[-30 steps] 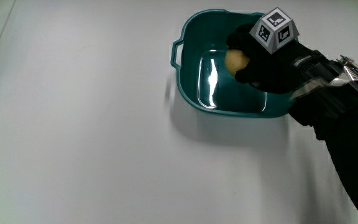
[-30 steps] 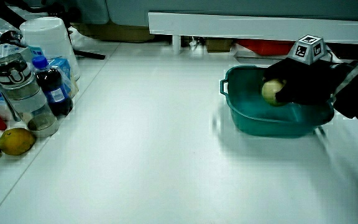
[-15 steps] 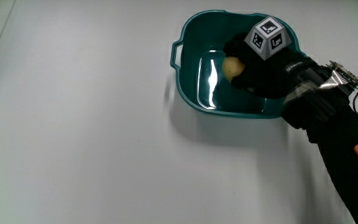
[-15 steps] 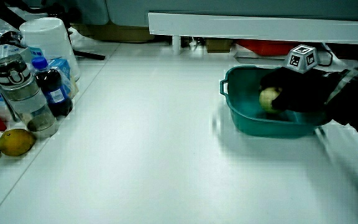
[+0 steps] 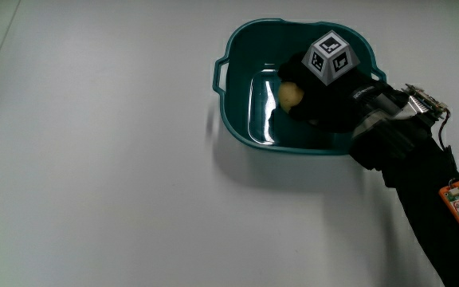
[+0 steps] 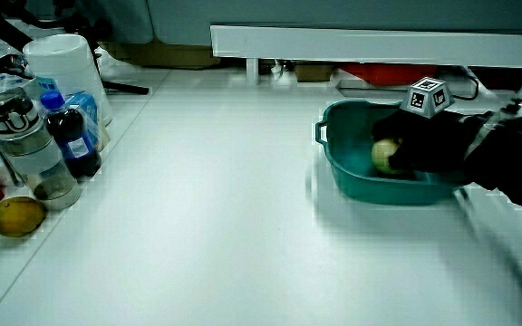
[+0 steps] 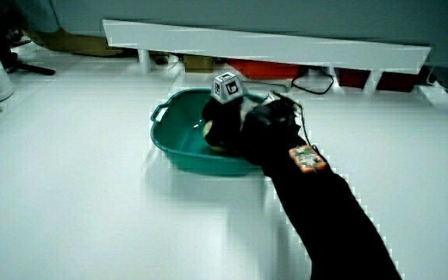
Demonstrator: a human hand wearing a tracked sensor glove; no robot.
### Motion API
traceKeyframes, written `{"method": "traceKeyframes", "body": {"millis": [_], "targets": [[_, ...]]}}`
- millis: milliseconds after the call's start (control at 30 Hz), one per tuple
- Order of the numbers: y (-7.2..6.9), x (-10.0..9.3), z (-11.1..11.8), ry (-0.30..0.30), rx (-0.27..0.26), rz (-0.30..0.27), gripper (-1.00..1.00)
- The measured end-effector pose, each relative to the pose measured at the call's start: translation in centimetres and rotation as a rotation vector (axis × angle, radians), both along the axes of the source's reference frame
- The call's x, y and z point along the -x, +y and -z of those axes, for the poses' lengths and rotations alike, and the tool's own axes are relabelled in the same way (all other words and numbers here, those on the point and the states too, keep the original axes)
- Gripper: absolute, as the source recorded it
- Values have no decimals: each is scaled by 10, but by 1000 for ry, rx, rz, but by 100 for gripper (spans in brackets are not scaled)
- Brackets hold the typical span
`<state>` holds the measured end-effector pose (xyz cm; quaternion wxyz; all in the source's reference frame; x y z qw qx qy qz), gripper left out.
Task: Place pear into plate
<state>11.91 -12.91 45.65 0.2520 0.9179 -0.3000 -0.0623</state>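
The plate is a deep teal dish point(image 5: 241, 119) point(image 6: 352, 177) point(image 7: 179, 148) with a small handle on its rim. Inside it the gloved hand point(image 5: 313, 100) point(image 6: 415, 145) point(image 7: 222, 123) is curled around a pale yellow pear point(image 5: 291, 93) point(image 6: 384, 155), low in the dish. The patterned cube on the back of the hand points upward. The forearm reaches in over the dish rim nearest the person. In a side view point(image 7: 222, 123) the hand hides the pear.
At the table's edge stand a white tub point(image 6: 62, 68), a jar point(image 6: 21, 140), a dark bottle with a blue cap point(image 6: 71, 136) and a yellow fruit point(image 6: 16, 215). A low white partition point(image 6: 379, 41) point(image 7: 271, 50) runs along the table's end.
The hand with the pear has sunk lower into the dish and moved a little toward its handle.
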Motion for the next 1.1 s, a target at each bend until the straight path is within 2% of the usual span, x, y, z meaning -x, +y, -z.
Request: {"method": "traceKeyframes", "body": {"millis": [200, 267, 400, 433, 567, 667, 900, 967, 1100], "targets": [[1, 1, -4, -7, 12, -4, 0], [1, 3, -3, -7, 1, -3, 0], [3, 3, -9, -9, 18, 0, 0], [3, 3, -7, -14, 6, -4, 0], [2, 0, -13, -23, 29, -20, 0], [3, 1, -11, -28, 18, -17, 0], [3, 3, -12, -35, 32, -18, -17], [3, 2, -11, -25, 14, -20, -22], [3, 2, -9, -32, 12, -22, -32]]}}
